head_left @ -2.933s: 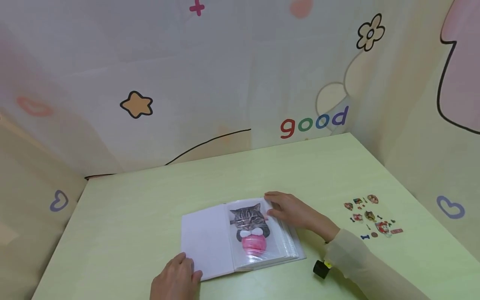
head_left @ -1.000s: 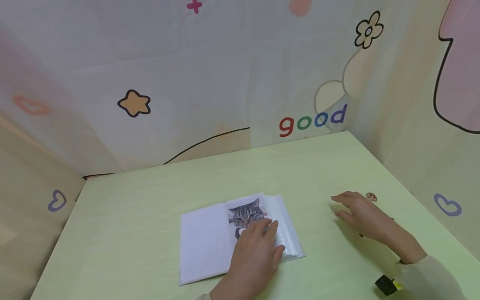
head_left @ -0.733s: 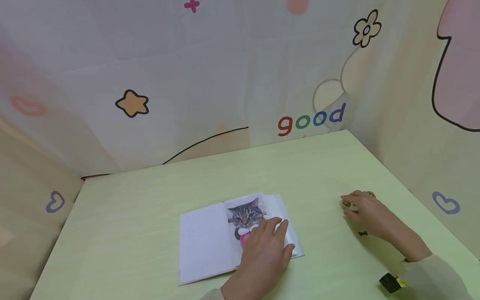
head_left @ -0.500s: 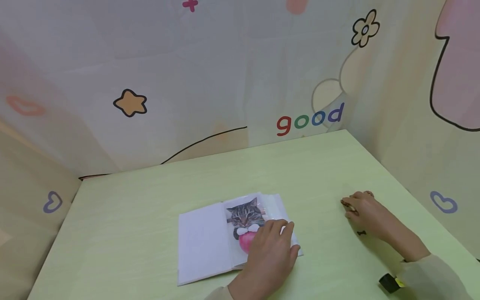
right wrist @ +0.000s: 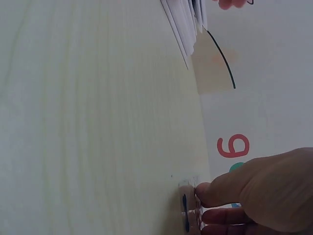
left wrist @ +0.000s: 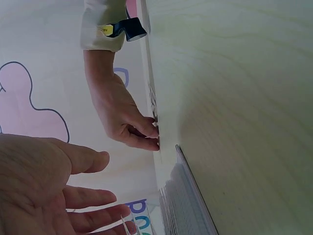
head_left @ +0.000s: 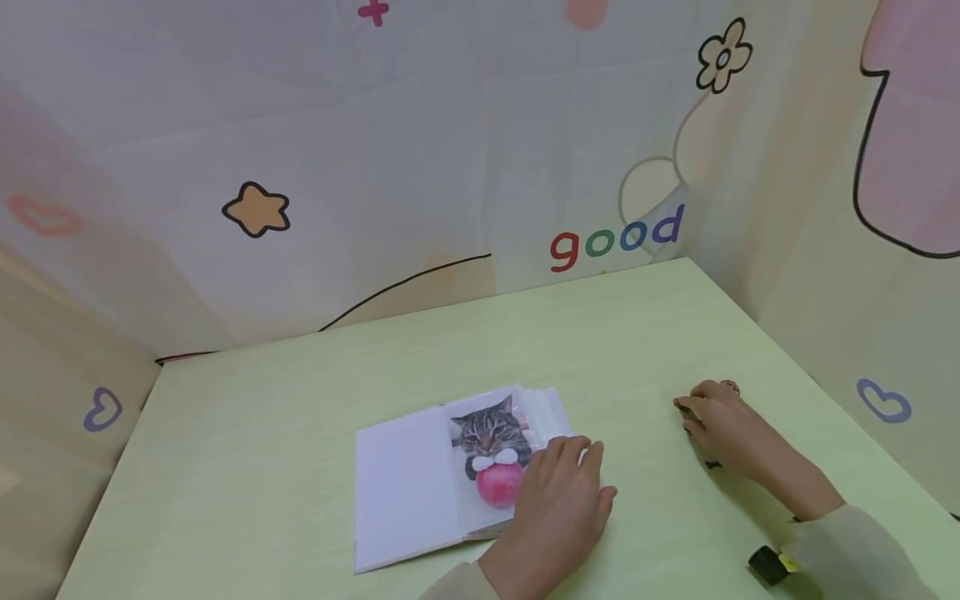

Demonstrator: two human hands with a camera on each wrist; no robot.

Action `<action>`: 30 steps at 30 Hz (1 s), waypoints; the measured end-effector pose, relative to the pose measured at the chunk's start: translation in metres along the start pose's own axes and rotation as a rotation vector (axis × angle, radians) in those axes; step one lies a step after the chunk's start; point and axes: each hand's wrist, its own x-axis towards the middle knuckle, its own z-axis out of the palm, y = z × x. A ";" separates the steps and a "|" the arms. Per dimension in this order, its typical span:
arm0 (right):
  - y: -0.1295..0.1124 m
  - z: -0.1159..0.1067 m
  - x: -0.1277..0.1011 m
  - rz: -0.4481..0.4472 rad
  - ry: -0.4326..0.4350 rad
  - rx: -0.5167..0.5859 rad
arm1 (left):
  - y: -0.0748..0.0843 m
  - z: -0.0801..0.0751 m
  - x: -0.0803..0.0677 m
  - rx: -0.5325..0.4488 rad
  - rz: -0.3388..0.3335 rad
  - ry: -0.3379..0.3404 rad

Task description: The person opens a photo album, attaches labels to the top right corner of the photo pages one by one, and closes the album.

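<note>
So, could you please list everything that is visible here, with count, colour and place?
Album: one, white, open, middle of the table.
Cat photo: one, grey cat above a pink ball, right page of the album.
Sticker sheet: one, clear with small dark figures, mostly hidden under the right hand.
Table: one, pale green.
Backdrop: one, pastel, with star, flower, hearts and the word good, around the table.
Wrist device: one, black and yellow, right wrist.
Left hand: rests flat on the album's right pages.
Right hand: fingers on the sticker sheet.

Sticker sheet (right wrist: 188, 215) mostly under right hand (head_left: 723, 425)
</note>
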 end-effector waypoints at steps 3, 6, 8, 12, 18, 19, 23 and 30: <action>-0.006 0.000 0.002 -0.007 0.001 0.013 | 0.002 0.000 0.003 -0.001 -0.011 -0.029; -0.010 0.000 0.004 -0.011 -0.011 0.028 | 0.004 0.000 0.007 0.009 -0.013 -0.054; -0.013 0.000 0.004 -0.002 -0.021 0.048 | 0.006 0.002 0.010 0.027 -0.008 -0.055; -0.017 0.001 0.007 0.039 -0.031 0.100 | 0.011 0.007 0.019 0.070 0.007 -0.041; -0.025 0.005 0.010 0.083 -0.058 0.155 | 0.022 0.013 0.032 0.130 0.019 -0.080; -0.026 0.006 0.011 0.079 -0.055 0.154 | 0.024 0.014 0.034 0.140 0.020 -0.089; -0.029 0.006 0.011 0.028 -0.005 0.118 | 0.031 0.021 0.041 0.146 0.001 -0.132; -0.030 0.006 0.011 -0.065 0.048 0.041 | 0.036 0.039 0.056 0.157 -0.052 -0.197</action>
